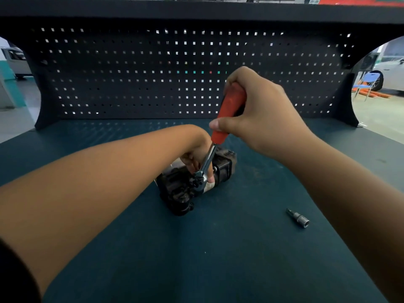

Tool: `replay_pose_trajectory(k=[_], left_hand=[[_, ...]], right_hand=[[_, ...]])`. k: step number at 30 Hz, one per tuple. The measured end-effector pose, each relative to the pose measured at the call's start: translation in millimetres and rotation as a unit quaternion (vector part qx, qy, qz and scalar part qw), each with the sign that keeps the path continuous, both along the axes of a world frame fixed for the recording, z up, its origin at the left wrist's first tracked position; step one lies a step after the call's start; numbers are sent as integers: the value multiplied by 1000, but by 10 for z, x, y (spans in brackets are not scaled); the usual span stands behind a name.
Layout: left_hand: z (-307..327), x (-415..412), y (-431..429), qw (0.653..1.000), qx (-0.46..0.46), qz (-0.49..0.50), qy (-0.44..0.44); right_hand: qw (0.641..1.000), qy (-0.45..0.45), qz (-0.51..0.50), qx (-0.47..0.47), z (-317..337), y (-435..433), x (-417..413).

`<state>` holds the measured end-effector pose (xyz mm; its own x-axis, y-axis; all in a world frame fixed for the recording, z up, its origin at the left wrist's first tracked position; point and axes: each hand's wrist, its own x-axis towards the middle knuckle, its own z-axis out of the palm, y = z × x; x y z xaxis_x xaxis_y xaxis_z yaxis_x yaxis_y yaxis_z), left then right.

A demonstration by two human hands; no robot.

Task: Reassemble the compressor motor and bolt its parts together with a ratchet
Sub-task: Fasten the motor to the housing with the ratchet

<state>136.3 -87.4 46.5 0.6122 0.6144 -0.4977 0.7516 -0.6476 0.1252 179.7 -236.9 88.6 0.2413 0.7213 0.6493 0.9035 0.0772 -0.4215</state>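
Gripping ratchet (pixel 229 112) by its red handle in fully closed right hand (pixel 262 110), shaft slanted down, probably for leverage. Pinching ratchet head with curled left hand (pixel 196 156), directly below right hand, likely to keep socket seated on compressor motor (pixel 181 193) beneath. Lying loose below-right of right hand, spare socket (pixel 298 218) on dark green bench mat (pixel 218 259); behind both hands, black pegboard (pixel 131 73), workshop beyond.

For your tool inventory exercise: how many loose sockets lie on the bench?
1: the socket lies on the bench, right of the compressor motor. Another may be fitted under the ratchet head, hidden there.
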Motion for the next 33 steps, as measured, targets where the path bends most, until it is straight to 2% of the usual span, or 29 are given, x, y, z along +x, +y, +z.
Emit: replay_pose_trajectory(k=[6,13,15,18,20,22,25,28,30,33], left_hand=[[-69,52,-21,999,16,35,3],[-112,49,-95,998,45,34,-14],[-119,44,-103,998,42,36,-15],[-119,40,-144,998,46,35,-4],[-119,29,-167,998,50,33,-2],[-103,17,-184,998,45,39,-4],[-86,3,-191,998,39,42,-6],[-121,37,-217,998,58,39,3],[-141,53,-249,996,68,48,15],[-155,62,-257,996,69,51,12]], right_hand=[[981,134,-62,125,-532,-424,-43],[915,335,-106,200,-1259,-762,-53],[875,433,-78,202,-1442,-809,-38],[771,613,-53,167,-1674,-835,-7],[706,696,-23,130,-1768,-831,4],[684,719,-8,124,-1790,-823,23],[705,692,-18,154,-1719,-810,60],[752,638,-41,158,-1603,-807,88],[796,577,-57,171,-1466,-804,99],[890,419,-69,168,-1105,-742,44]])
